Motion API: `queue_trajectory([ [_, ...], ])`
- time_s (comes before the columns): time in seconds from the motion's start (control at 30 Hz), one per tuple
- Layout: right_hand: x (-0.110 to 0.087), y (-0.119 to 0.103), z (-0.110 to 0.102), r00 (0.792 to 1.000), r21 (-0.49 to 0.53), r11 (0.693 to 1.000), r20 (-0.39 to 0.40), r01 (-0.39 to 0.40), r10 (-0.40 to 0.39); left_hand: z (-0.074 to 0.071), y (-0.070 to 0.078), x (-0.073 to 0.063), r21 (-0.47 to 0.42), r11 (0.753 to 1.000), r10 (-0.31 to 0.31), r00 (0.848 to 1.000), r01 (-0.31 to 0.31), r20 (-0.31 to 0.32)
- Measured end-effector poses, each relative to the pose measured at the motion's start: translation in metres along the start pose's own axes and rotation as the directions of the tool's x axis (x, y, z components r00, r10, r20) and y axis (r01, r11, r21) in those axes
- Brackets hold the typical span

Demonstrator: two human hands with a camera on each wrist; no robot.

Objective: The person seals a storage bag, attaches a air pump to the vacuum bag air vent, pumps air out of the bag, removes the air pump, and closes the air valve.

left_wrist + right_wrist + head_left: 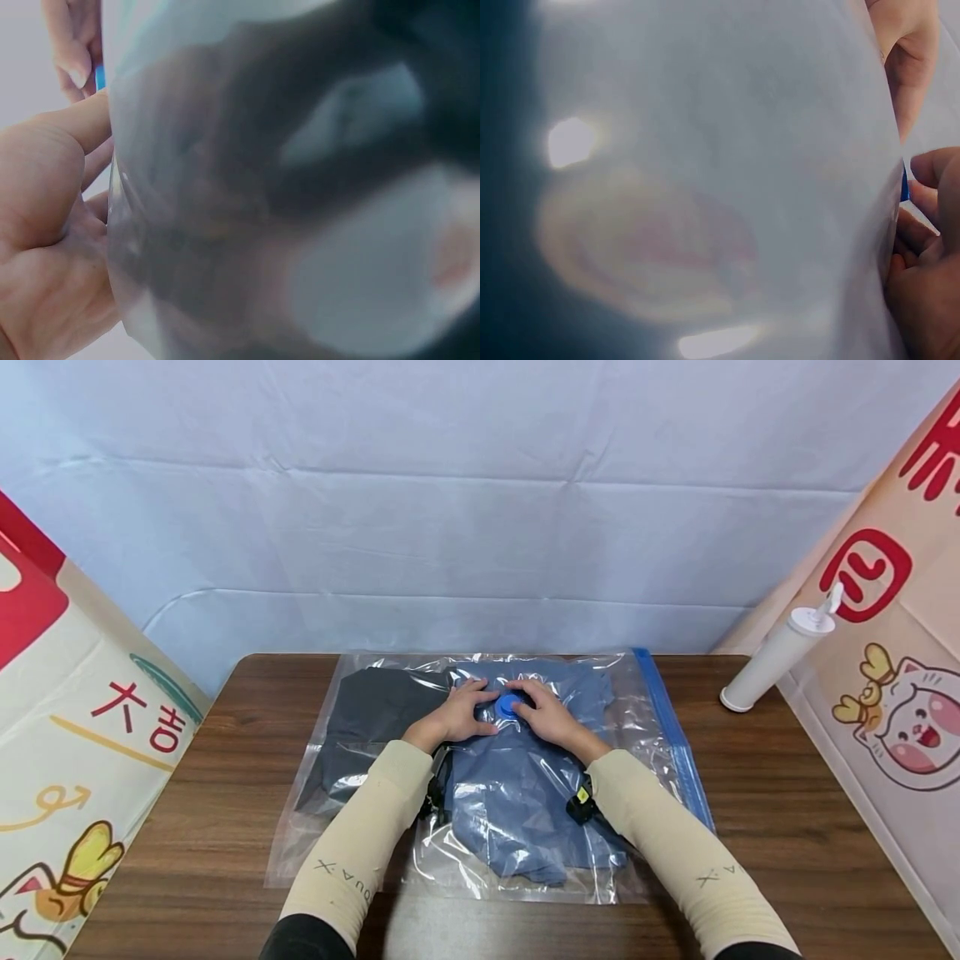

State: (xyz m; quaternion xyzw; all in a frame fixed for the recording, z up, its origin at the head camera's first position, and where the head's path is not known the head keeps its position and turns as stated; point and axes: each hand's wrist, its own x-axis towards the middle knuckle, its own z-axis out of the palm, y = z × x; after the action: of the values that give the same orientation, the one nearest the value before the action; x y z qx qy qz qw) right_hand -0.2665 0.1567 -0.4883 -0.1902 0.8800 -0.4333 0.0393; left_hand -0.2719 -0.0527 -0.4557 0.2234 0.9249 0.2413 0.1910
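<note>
A large clear plastic storage bag (637,718) lies on the table with folded dark clothing (382,702) on its left side and blue-grey clothing (517,793) in the middle. A round blue valve cap (506,706) sits near the bag's centre. My left hand (452,717) rests on the bag just left of the cap, fingers spread, thumb lower. From the right, my right hand (553,718) curls its thumb and index finger at the cap's edge. Bag plastic fills most of both wrist views, with the left hand (52,217) and right hand (930,255) beside it.
A white hand pump (776,660) stands tilted at the table's back right. The bag's blue zip edge (675,735) runs along its right side. Brown wooden table (187,843) surrounds the bag, with a pale cloth (450,527) behind and printed banners (885,693) at the sides.
</note>
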Motion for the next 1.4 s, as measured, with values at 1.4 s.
queue_trajectory([
  [1.4, -0.0015, -0.0025, 0.0001, 1.000, 0.050, 0.999, -0.009, -0.021, 0.022, 0.0014, -0.0014, -0.0005, -0.011, 1.000, 0.008, 1.000, -0.008, -0.001],
])
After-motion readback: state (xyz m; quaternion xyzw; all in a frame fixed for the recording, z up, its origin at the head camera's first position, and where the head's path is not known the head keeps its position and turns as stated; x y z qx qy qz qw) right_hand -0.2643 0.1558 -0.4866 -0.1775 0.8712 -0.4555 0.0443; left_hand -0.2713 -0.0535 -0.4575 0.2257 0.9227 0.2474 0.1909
